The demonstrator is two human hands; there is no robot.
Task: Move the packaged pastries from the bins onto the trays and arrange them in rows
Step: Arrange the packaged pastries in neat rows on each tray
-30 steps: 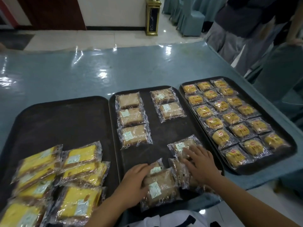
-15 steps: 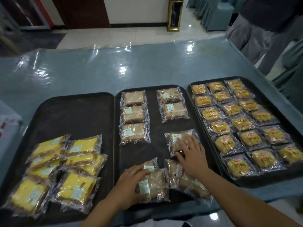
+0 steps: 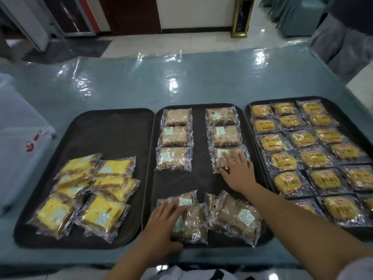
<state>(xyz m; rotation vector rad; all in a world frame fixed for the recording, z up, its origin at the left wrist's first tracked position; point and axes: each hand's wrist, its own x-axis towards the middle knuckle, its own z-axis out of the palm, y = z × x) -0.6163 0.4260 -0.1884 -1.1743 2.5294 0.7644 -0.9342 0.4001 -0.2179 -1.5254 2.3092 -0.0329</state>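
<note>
Glossy plastic wrappers (image 3: 175,161); matt trays (image 3: 113,130)

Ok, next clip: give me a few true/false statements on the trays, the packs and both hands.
1. The right hand rests with straight fingers on the third pack of the middle tray's right column. True.
2. The left tray holds neat rows. False: its yellow packs lie in a loose heap.
3. The left hand lies on the brown heap at the near edge. True.
4. The right tray is bare. False: it is full of rows.

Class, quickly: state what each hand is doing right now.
Left hand: open, resting on the loose brown pastry pile.
Right hand: open, fingers flat on a brown pastry packet.
</note>
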